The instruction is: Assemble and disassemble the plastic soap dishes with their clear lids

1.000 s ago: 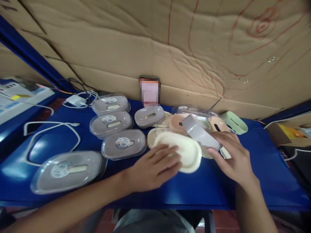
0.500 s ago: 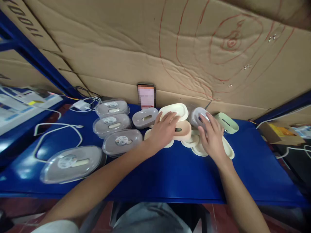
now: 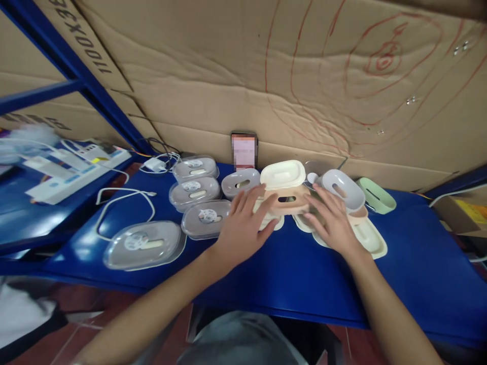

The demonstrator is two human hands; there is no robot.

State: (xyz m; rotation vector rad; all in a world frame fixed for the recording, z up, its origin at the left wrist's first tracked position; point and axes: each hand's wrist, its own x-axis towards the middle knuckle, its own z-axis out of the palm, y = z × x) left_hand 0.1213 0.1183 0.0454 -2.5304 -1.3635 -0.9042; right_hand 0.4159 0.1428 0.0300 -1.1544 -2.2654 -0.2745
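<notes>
A peach oval dish with a dark slot [image 3: 292, 207] lies between my two hands, in front of a cream oval dish [image 3: 283, 174]. At its left end is my left hand [image 3: 243, 223], open, fingers spread. Across from it my right hand [image 3: 337, 223] is open too, its fingertips at the dish's right end. Whether either hand touches it, I cannot tell. Beyond the right hand a grey slotted dish [image 3: 352, 195] leans over another peach piece [image 3: 358, 215]. A cream tray [image 3: 373, 237] lies below these, partly covered. More cream pieces [image 3: 277, 223] show under the hands.
Several grey dishes under clear lids [image 3: 154, 243] stand on the left of the blue table [image 3: 266, 284]. A grey slotted dish [image 3: 228, 188] sits before a propped phone [image 3: 244, 152]. A green slotted box [image 3: 376, 195] is at right. A white cable [image 3: 99, 213] and cardboard wall [image 3: 190, 91] border these.
My left hand has come off the cream dish and down to the peach one. My right hand has left the grey dish, which now sits tilted further right. The view has shifted left.
</notes>
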